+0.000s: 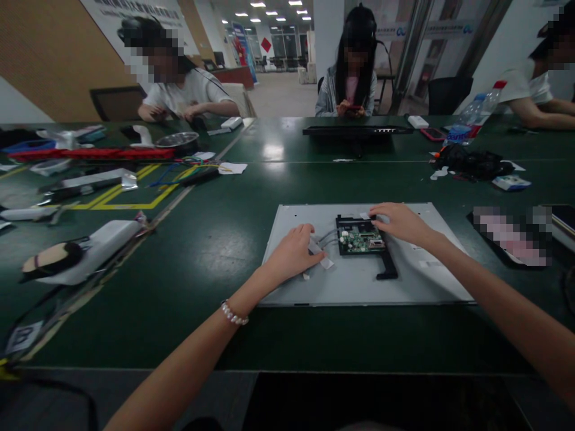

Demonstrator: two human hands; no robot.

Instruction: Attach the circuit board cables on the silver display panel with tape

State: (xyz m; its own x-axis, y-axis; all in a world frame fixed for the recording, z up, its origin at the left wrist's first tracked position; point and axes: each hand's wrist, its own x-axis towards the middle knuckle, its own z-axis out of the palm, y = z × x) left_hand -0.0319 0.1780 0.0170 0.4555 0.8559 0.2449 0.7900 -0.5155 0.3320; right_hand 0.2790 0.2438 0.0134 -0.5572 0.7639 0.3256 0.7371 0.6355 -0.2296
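A flat light-grey panel (354, 287), like the back of a screen, lies on the table in front of me. On it sits a black bracket (390, 263) carrying a green circuit board (362, 240), with grey cables (330, 236) running off its left side. My left hand (294, 254) rests on the panel's left part, thumb and index finger apart around a whitish strip of tape (327, 261) by the cable ends. At the bracket's upper right corner, my right hand (398, 221) has its thumb and fingers closed on the edge. Its fingertips are partly hidden.
Several phones (510, 236) lie to the right, and a black plastic bag (471, 161) and bottles (476, 114) stand beyond. A dark monitor (357, 131) lies ahead. Parts and a white device (103, 248) are on the left. People sit across the table.
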